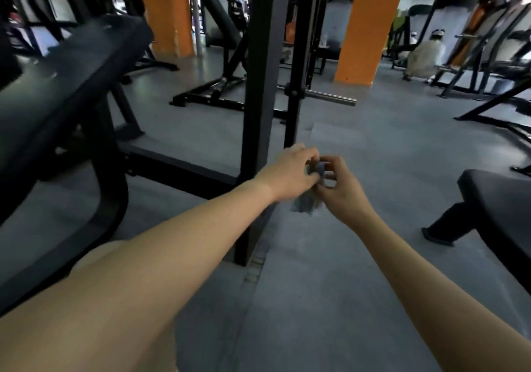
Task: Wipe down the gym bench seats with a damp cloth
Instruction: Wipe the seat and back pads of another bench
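Observation:
Both my arms reach forward over the grey floor. My left hand [290,175] and my right hand [343,188] meet in front of me and both grip a small grey-blue cloth [306,203], bunched between the fingers with a loose end hanging below. A black padded bench [66,73] slopes up on my left, well apart from the hands. Another black padded seat [500,199] juts in at the right edge.
A black steel upright [258,84] of a rack stands just beyond my left hand, with a chrome bar [330,96] behind it. Two orange pillars [365,27] rise at the back. A person in light clothes [425,55] sits far right among machines.

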Demonstrator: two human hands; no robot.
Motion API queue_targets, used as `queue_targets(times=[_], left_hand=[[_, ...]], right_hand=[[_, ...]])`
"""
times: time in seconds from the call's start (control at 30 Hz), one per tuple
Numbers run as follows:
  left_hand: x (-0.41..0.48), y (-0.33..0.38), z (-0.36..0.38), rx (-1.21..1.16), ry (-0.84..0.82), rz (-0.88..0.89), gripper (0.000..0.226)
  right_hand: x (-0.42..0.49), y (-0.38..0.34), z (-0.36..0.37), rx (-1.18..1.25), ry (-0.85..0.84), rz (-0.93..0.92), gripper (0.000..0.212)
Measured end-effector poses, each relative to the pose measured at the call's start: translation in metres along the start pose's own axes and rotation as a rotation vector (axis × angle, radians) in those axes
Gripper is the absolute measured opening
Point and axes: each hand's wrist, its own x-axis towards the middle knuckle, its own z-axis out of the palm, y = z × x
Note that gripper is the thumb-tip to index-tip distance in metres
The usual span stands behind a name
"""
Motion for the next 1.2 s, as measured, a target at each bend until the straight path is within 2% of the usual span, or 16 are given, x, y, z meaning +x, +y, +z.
queue_targets(times=[0.13,0.23,0.33,0.47,0.6,0.73,0.83,0.9,1.07,1.2], left_hand=[[-0.021,-0.049,-0.041,-0.014,0.124,-0.091,0.013],[-0.045,-0.084,-0.071,-0.052,0.205,-0.183,0.026],[-0.07,-0.118,-0.103,-0.074,0.261,-0.255,0.02],[-0.1,-0.153,-0.138,-0.126,0.367,-0.322,0.022],[-0.12,-0.18,-0.166,-0.105,0.442,-0.377,0.031],[-0.128,-0.212,-0.199,0.07,0.439,-0.483,0.055],[-0.125,-0.25,-0.222,0.165,0.42,-0.518,0.026],[-0.121,-0.278,-0.231,0.188,0.437,-0.538,0.015],[-0.111,-0.336,-0.25,0.307,0.466,-0.53,0.02],[-0.099,-0.36,-0.281,0.415,0.536,-0.48,0.022]], right_hand=[[0.029,-0.03,0.054,-0.05,-0.098,-0.001,0.05],[0.047,-0.058,0.094,-0.042,-0.171,-0.002,0.062],[0.062,-0.093,0.133,0.023,-0.312,0.008,0.068],[0.079,-0.13,0.185,0.004,-0.397,0.001,0.057],[0.091,-0.156,0.234,0.056,-0.379,-0.004,0.04],[0.109,-0.17,0.28,0.167,-0.398,-0.049,0.029],[0.135,-0.175,0.322,0.223,-0.422,-0.062,0.02],[0.153,-0.176,0.35,0.268,-0.442,-0.066,0.017],[0.194,-0.172,0.401,0.326,-0.477,-0.073,0.02],[0.227,-0.192,0.419,0.425,-0.558,0.016,0.023]])
